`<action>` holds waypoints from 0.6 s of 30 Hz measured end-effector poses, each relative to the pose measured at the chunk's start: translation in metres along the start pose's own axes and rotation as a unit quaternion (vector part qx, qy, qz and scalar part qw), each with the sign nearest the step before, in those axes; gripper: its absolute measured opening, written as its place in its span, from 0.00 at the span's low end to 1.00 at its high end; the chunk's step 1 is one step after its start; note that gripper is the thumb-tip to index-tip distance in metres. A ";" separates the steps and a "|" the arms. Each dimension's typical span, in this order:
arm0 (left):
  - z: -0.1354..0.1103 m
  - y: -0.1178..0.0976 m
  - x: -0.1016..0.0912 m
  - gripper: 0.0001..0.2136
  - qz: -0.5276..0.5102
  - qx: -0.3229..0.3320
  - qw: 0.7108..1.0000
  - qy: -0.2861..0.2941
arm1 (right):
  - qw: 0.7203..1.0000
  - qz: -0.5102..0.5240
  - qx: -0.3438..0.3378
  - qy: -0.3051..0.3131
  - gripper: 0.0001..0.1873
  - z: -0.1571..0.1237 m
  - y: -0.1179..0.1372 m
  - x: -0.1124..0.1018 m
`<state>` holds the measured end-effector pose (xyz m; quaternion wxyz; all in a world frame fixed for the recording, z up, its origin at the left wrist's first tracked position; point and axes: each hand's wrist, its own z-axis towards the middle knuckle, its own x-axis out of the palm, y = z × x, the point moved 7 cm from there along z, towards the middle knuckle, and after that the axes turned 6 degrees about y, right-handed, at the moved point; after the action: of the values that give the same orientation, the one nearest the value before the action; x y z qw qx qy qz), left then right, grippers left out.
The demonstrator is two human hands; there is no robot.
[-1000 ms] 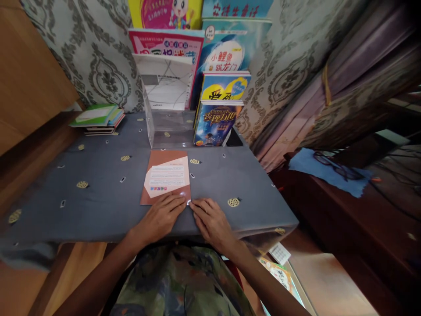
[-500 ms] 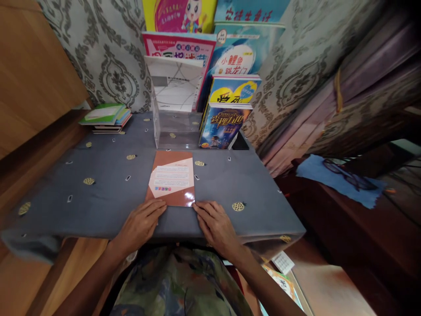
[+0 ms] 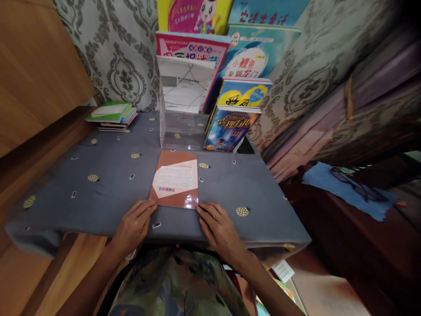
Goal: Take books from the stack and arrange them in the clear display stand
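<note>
A thin brown booklet [image 3: 190,197] with a pale panel of small print lies flat on the grey patterned tablecloth [image 3: 112,197], its text upside down to me. My left hand [image 3: 135,224] rests at its near left corner, fingers stretched out together, fingertips at the corner. At the near right corner lies my right hand [image 3: 221,229], fingers also extended and touching the edge. Neither hand grasps the booklet. Just beyond it stands a clear acrylic book stand [image 3: 182,140], which has a white sheet [image 3: 187,87] in its left part.
Several upright books, including a blue-covered one [image 3: 230,129], fill the stand's right side and back. A low stack of booklets [image 3: 110,113] sits at the far left. To the right, glasses [image 3: 357,184] lie on a blue cloth [image 3: 319,177]. A patterned curtain [image 3: 128,79] hangs behind.
My left hand has slid left from the booklet's near edge to its corner. My right hand stays at the right corner. The view has shifted slightly, moving the scene to the right.
</note>
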<state>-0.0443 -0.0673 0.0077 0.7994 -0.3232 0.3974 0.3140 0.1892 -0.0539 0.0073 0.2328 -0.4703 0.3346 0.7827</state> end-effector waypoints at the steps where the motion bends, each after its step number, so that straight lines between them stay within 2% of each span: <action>1: -0.001 -0.001 0.001 0.18 0.001 -0.001 1.000 -0.004 | 1.000 -0.004 -0.007 0.003 0.19 0.002 0.002 -0.001; 4: -0.003 -0.002 0.003 0.18 0.001 -0.003 1.000 -0.012 | 0.999 -0.003 -0.044 0.031 0.19 0.011 0.012 -0.001; 9: -0.003 -0.004 0.002 0.19 0.010 0.001 1.000 -0.028 | 0.986 0.023 -0.104 0.127 0.22 0.037 0.027 0.010; 13: -0.002 -0.004 0.002 0.19 0.005 -0.002 1.000 -0.028 | 0.966 0.072 -0.130 0.211 0.29 0.060 0.038 0.026; 18: -0.003 -0.004 0.003 0.20 0.021 -0.009 0.999 -0.029 | 0.942 0.149 -0.138 0.268 0.38 0.089 0.052 0.042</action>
<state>-0.0410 -0.0710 0.0051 0.8011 -0.3128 0.3776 0.3432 0.0833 -0.0206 0.0156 -0.0521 -0.6350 0.3392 0.6921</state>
